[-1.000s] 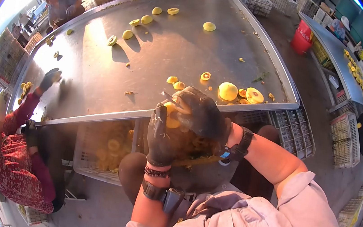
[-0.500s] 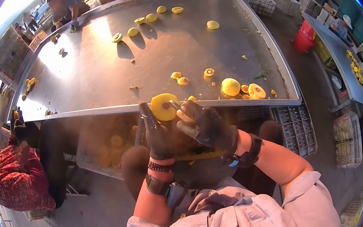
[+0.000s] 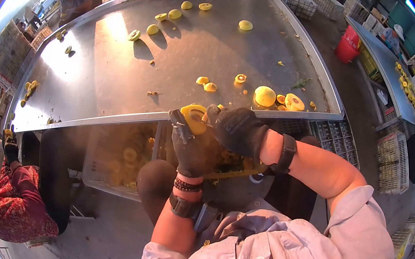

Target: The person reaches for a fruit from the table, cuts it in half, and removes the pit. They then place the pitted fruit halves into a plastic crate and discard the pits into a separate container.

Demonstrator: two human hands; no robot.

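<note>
Just outside the near rim of the metal table (image 3: 130,86), my left hand (image 3: 187,150), in a dark glove, holds a yellow peach half (image 3: 196,126). Its cut face is turned toward my right hand, with a dark hollow at the middle. My right hand (image 3: 241,131), also gloved, is closed with its fingertips against the fruit's right side. The small metal tool in it is mostly hidden by the fingers now. On the table near my hands lie a whole-looking yellow peach (image 3: 264,96), a cut half (image 3: 294,102) and smaller pieces (image 3: 210,87).
More peach halves (image 3: 175,14) lie farther back on the table. Below the near edge stand a crate of fruit (image 3: 120,163) and a grey slotted crate (image 3: 333,140). A co-worker in a red sleeve (image 3: 23,195) sits at left. A red bucket (image 3: 349,45) stands right of the table.
The peach half has tilted, and a hollow now shows in its cut face. My right hand has moved up slightly, and its metal tool has gone mostly out of sight.
</note>
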